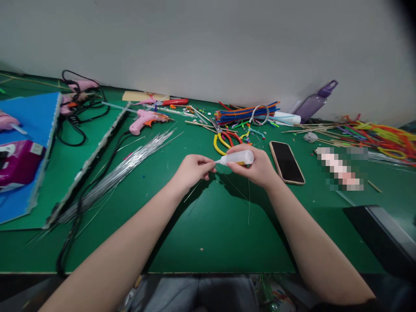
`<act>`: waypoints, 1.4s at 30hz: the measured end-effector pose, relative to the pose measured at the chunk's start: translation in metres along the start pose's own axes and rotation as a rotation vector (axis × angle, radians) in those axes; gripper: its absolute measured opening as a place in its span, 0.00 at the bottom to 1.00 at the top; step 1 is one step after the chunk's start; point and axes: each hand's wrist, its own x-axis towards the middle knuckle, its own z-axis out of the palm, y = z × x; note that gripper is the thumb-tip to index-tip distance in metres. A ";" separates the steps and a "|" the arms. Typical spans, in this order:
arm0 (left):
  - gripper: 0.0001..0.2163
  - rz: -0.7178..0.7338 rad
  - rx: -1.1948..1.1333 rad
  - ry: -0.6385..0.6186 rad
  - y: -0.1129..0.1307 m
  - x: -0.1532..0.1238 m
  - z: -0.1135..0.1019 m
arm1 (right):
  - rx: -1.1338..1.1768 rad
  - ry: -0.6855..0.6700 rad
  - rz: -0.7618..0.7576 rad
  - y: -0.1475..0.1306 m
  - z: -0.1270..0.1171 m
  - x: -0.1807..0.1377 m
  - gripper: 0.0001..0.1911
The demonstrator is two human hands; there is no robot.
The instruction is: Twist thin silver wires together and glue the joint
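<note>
My right hand (256, 167) is wrapped round a small white glue bottle (238, 158), tilted on its side with its narrow nozzle pointing left. My left hand (196, 170) is closed in a pinch right at the nozzle tip. From under those fingers a thin wire (191, 193) sticks out toward the lower left, and fine strands run off to the right beneath the bottle. What exactly lies between the fingertips is hidden. Just beyond the bottle lie scissors with yellow and red handles (222, 145).
Left of my hands lie a bundle of silvery wires (130, 162), a pink glue gun (139, 121) with a black cord, and a blue board (24, 112). To the right are a phone (286, 162) and a dark box-like object (383, 234). Pipe cleaners (247, 113) and a purple bottle (313, 104) stand behind.
</note>
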 end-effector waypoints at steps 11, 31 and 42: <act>0.05 -0.031 -0.067 0.008 -0.002 0.001 0.001 | -0.004 -0.008 -0.023 -0.002 0.000 0.000 0.14; 0.03 0.074 -0.165 0.077 -0.003 0.002 0.002 | 0.044 0.055 -0.036 -0.006 -0.002 -0.002 0.11; 0.07 0.000 -0.302 0.106 0.000 -0.002 0.001 | 0.141 0.207 0.045 -0.007 -0.001 0.000 0.13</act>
